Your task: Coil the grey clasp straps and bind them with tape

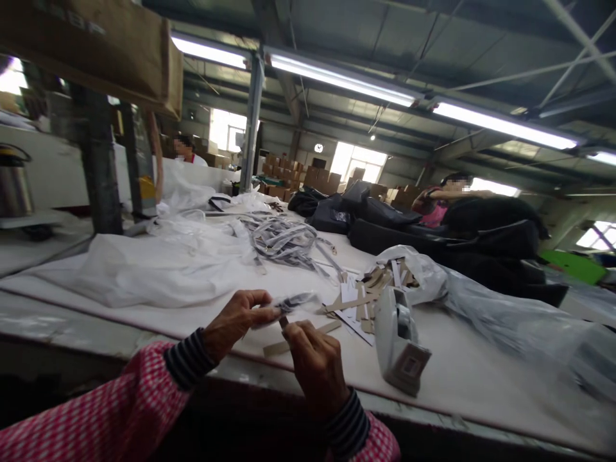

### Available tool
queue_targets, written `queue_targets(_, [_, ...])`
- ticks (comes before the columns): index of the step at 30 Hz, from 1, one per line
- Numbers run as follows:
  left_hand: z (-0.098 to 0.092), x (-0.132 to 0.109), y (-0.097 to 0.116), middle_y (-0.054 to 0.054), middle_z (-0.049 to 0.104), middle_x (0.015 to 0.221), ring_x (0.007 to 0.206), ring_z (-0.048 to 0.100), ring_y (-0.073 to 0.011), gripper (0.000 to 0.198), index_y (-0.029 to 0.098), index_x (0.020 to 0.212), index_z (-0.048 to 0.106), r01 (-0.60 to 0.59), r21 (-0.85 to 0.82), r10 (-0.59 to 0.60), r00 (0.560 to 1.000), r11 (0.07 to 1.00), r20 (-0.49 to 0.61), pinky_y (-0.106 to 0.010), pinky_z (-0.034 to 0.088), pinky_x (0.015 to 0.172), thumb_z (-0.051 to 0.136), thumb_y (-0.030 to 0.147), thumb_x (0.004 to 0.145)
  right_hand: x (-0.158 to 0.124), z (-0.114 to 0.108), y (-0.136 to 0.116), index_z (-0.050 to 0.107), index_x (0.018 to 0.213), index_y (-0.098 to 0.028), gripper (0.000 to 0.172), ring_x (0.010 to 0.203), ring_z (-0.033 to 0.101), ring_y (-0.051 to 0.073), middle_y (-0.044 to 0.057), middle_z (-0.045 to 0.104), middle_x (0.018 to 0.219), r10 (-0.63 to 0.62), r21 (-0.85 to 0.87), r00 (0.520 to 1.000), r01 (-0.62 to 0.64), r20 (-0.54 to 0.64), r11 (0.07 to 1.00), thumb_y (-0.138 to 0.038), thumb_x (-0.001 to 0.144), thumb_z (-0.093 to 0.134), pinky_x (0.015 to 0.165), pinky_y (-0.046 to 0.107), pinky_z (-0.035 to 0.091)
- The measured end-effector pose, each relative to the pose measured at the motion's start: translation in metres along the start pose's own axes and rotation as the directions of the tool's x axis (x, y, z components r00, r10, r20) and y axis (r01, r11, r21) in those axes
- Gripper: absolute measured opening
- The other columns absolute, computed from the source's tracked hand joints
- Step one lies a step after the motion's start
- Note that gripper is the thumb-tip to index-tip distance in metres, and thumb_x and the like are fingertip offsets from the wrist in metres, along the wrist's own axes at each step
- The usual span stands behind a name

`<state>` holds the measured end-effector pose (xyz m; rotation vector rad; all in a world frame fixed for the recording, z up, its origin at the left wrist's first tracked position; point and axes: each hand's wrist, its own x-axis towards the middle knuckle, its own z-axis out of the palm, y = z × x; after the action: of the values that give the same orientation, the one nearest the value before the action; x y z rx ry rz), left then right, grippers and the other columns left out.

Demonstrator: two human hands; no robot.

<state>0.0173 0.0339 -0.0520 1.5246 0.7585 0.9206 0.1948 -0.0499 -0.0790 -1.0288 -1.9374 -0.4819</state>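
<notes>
My left hand (237,325) is closed, pinching a small dark bundle in clear plastic (296,300) between thumb and fingers. My right hand (315,359) is closed beside it, its fingertips on a short brown strip (283,321) that touches the bundle's near side; the strip looks like cardboard. Under and behind my right hand, a flat cardboard strip (276,349) lies on the table. To the right of the hands stands a grey-white tape dispenser (399,350). Next to it is a loose heap of cardboard strips (359,305), partly spilling from a clear plastic bag (428,276).
White plastic sheeting (158,263) covers the table's left side. Tangled grey straps (289,240) lie in the middle. Black bags (380,218) are piled at the back right, near a person (436,205). The table's front edge (168,333) runs below my hands.
</notes>
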Motion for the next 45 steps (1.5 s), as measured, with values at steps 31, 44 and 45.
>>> queue_targets(31, [-0.013, 0.015, -0.053, -0.005, 0.062, 0.081, 0.086, 0.053, -0.0238, 0.013, 0.018, 0.075, 0.058, -0.522, 0.706, 0.374, 0.849, 0.479, 0.374, -0.036, 0.039, 0.084, 0.065, 0.029, 0.079, 0.053, 0.021, 0.033, 0.071, 0.082, -0.018, 0.012, 0.072, 0.063, 0.017, 0.000, 0.069, 0.072, 0.330, 0.039, 0.687, -0.462, 0.648, 0.886, -0.013, 0.072, 0.076, 0.064, 0.025, 0.037])
queue_targets(44, [-0.014, 0.009, -0.053, -0.005, 0.067, 0.090, 0.091, 0.059, -0.0249, 0.018, 0.019, 0.088, 0.070, -0.339, 0.652, 0.305, 0.937, 0.678, 0.169, -0.034, 0.043, 0.081, 0.071, 0.034, 0.079, 0.075, 0.045, 0.066, 0.066, 0.073, -0.016, 0.011, 0.050, 0.065, 0.014, -0.004, 0.063, 0.054, 0.215, 0.124, 0.353, -0.730, 0.911, 0.672, -0.009, 0.067, 0.073, 0.047, 0.020, 0.051])
queue_targets(45, [-0.013, 0.008, -0.052, -0.005, 0.066, 0.089, 0.089, 0.060, -0.0242, 0.020, 0.019, 0.089, 0.069, -0.300, 0.635, 0.290, 0.949, 0.712, 0.124, -0.034, 0.044, 0.079, 0.072, 0.034, 0.077, 0.076, 0.046, 0.067, 0.066, 0.070, -0.016, 0.010, 0.049, 0.065, 0.014, -0.004, 0.062, 0.052, 0.207, 0.118, 0.332, -0.740, 0.920, 0.662, -0.010, 0.067, 0.073, 0.046, 0.020, 0.051])
